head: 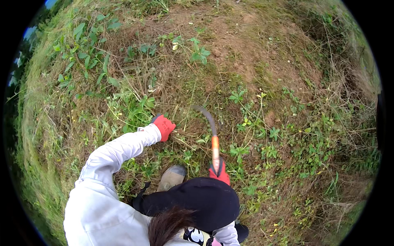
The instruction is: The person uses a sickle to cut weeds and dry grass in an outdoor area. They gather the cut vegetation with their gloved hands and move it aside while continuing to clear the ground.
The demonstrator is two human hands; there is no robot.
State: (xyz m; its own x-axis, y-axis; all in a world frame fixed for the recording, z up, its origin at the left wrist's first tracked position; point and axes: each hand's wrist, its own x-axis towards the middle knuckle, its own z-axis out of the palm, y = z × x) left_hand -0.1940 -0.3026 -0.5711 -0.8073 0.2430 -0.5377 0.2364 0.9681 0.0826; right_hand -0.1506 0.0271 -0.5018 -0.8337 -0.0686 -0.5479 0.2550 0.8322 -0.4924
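Observation:
My left hand (164, 127), in a red glove with dark grey on it, is low over the ground and curled around weeds. Leafy green weeds (135, 113) stick out to its left, and its fingertips are hidden under the glove's back. My right hand (220, 175), gloved the same way, grips the handle of a sickle (215, 144) beside my knee. The orange and pale handle points away from me. From it the dark curved blade (209, 117) bends up and left, its tip blurred, to the right of my left hand and apart from it.
Low weeds and dry grass cover sloping ground around me. A bare reddish soil patch (243, 40) lies ahead. Taller leafy plants (89, 52) stand ahead left, dry tangled brush (347, 89) at the right. My shoe (173, 177) is behind my left hand, beside my bent knee (215, 196).

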